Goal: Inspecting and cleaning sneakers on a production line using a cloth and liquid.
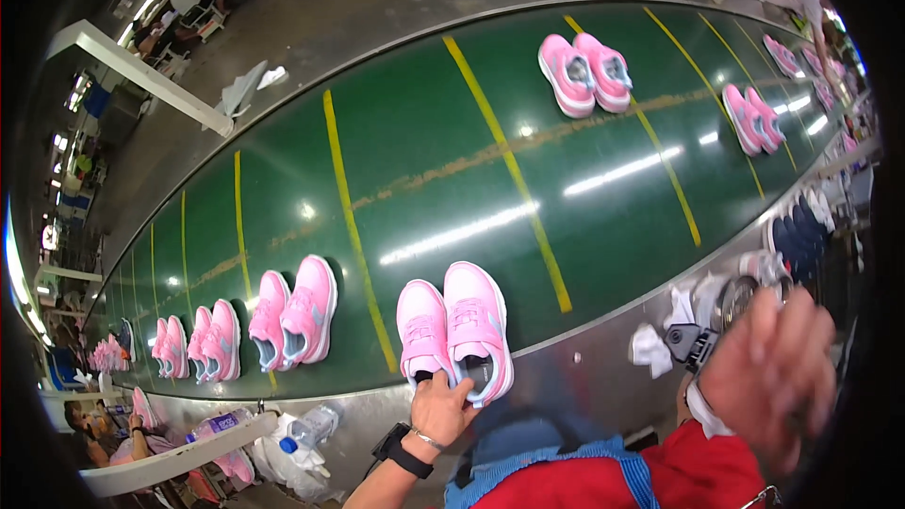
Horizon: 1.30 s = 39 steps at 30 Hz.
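Observation:
A pair of pink sneakers (454,320) with white soles stands side by side at the near edge of the green conveyor belt (443,151), toes pointing away from me. My left hand (439,409) is closed at their heels, fingers and thumb gripping the collars where the two shoes meet. A dark watch and a thin bracelet are on that wrist. Off to the right, my right hand (773,368) is raised above the side ledge near a dark round object. Motion smears its fingers, so their state and anything in them cannot be made out.
More pink sneaker pairs stand left along the belt, the nearest being one pair (294,311); another pair (584,75) sits on the far half. Dark shoes (799,236) are grouped at right. A plastic bottle (309,428) lies by a white post at lower left.

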Each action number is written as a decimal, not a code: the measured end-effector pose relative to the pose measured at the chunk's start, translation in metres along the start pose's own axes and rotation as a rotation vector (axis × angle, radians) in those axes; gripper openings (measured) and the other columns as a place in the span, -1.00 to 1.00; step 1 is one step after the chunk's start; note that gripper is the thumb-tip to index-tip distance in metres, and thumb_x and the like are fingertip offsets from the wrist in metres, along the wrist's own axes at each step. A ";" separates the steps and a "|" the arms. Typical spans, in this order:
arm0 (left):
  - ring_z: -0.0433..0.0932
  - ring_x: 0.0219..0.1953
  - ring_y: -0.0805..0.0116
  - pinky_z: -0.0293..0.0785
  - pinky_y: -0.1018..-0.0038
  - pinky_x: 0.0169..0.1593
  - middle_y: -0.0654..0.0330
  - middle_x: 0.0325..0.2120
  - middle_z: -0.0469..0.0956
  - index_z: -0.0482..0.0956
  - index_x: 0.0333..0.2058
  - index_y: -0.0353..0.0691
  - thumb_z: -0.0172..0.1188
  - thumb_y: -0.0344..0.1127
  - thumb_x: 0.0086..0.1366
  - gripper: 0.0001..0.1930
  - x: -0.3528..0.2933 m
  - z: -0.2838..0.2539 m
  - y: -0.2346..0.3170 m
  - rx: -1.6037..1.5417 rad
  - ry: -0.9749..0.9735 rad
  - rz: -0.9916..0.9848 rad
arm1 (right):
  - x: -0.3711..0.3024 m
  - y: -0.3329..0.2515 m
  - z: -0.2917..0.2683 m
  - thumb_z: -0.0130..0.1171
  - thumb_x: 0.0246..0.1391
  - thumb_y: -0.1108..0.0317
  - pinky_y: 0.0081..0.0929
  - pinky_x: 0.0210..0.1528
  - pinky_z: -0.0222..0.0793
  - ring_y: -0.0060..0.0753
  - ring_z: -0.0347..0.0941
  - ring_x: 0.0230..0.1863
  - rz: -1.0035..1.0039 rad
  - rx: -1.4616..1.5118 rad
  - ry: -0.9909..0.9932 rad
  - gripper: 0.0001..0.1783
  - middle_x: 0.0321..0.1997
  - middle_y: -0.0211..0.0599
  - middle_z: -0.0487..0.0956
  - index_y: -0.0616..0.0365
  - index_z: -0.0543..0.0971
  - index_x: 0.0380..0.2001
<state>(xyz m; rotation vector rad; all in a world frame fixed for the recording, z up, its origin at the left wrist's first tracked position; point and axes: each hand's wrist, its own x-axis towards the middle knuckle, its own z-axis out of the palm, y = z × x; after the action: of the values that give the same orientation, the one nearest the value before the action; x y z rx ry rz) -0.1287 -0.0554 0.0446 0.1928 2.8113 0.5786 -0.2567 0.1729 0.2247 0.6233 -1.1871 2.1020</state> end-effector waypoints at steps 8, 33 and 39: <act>0.38 -0.43 0.08 0.29 0.25 -0.34 0.07 -0.51 0.34 0.44 -0.38 -0.04 0.29 -0.23 -0.19 -0.68 -0.108 0.037 0.011 -0.021 -0.137 0.051 | -0.040 -0.093 0.041 0.07 0.02 0.37 -0.56 -0.38 0.03 -0.61 0.29 -0.45 -0.038 0.149 -0.546 -0.79 -0.39 -0.55 0.55 -0.09 0.53 -0.22; 0.50 -0.29 0.31 0.43 0.46 -0.19 0.12 -0.31 0.49 0.38 -0.14 -0.38 0.01 -0.60 -0.07 -0.60 -0.178 0.092 -0.071 -1.744 -0.193 -0.802 | -0.337 -0.032 -0.073 -0.04 0.02 0.45 -0.48 0.02 0.27 -0.47 0.34 -0.03 1.626 -0.161 -0.074 -0.60 -0.06 -0.32 0.42 0.22 0.33 -0.01; 0.47 -0.17 0.19 0.42 0.41 -0.11 0.02 -0.17 0.43 0.26 -0.02 -0.42 -0.06 -0.63 -0.07 -0.48 -0.174 0.097 -0.070 -1.772 -0.246 -0.789 | -0.346 -0.031 -0.085 -0.10 0.00 0.55 -0.49 0.06 0.24 -0.39 0.34 -0.01 1.668 -0.111 -0.045 -0.54 0.01 -0.24 0.40 0.23 0.29 0.05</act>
<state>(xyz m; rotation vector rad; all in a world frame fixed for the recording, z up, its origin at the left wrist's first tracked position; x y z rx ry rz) 0.0601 -0.1149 -0.0298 -0.9735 1.0670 2.1010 -0.0052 0.1570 -0.0287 -0.7386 -2.2100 3.1416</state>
